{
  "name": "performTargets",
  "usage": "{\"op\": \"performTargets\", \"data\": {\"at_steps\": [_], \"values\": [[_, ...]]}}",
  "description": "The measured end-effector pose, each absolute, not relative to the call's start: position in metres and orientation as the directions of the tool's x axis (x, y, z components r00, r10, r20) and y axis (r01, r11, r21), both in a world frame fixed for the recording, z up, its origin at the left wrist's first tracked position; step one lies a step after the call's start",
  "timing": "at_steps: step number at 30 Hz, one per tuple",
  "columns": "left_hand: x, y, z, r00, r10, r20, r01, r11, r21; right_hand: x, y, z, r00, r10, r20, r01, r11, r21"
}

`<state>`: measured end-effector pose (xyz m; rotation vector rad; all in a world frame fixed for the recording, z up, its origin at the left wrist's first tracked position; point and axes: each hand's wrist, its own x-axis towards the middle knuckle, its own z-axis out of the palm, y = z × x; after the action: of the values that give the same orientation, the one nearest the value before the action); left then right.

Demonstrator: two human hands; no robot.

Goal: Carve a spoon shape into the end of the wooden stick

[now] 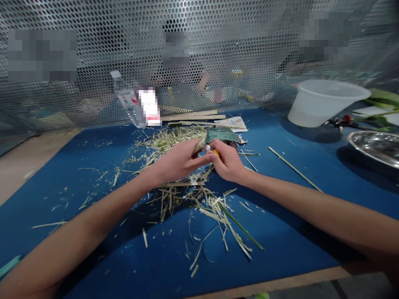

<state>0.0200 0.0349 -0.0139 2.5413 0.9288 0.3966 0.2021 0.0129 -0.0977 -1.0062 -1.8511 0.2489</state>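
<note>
Over the blue table my two hands meet near the middle of the view. My left hand (182, 161) has its fingers closed round a pale green strip (200, 145), with the thumb reaching toward the other hand. My right hand (227, 160) is closed on a small cutter (215, 153) with a yellow part and a metal end; its blade is too small to make out. Pale shavings (168, 143) lie heaped behind and below the hands. A dark green piece (221, 135) lies just behind my right hand.
A clear bottle (127, 99) leans by a blurred phone (149, 106) against the perforated metal screen (124, 45). Long strips (193, 116) lie at the back. On the right are a white tub (321, 104), a steel bowl (377, 149) and a thin stick (294, 168).
</note>
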Motion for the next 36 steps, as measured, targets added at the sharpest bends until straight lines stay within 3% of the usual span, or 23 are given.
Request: {"op": "performTargets", "data": {"at_steps": [13,25,31,36], "values": [[0.023,0.033,-0.011,0.808,0.581,0.101,0.454,-0.722,0.522,0.201,0.015,-0.099,-0.139,0.750,0.647,0.567,0.596,-0.569],[0.015,0.029,0.003,0.697,0.700,0.156,0.540,-0.656,0.527,0.199,0.016,-0.096,-0.007,0.789,0.614,0.532,0.523,-0.666],[-0.001,0.026,0.035,0.659,0.693,0.291,0.410,-0.656,0.633,0.197,0.014,-0.094,-0.033,0.815,0.579,0.538,0.503,-0.677],[-0.015,0.026,0.058,0.529,0.647,0.548,0.142,-0.705,0.695,0.196,0.013,-0.094,-0.099,0.796,0.597,0.532,0.549,-0.644]]}}
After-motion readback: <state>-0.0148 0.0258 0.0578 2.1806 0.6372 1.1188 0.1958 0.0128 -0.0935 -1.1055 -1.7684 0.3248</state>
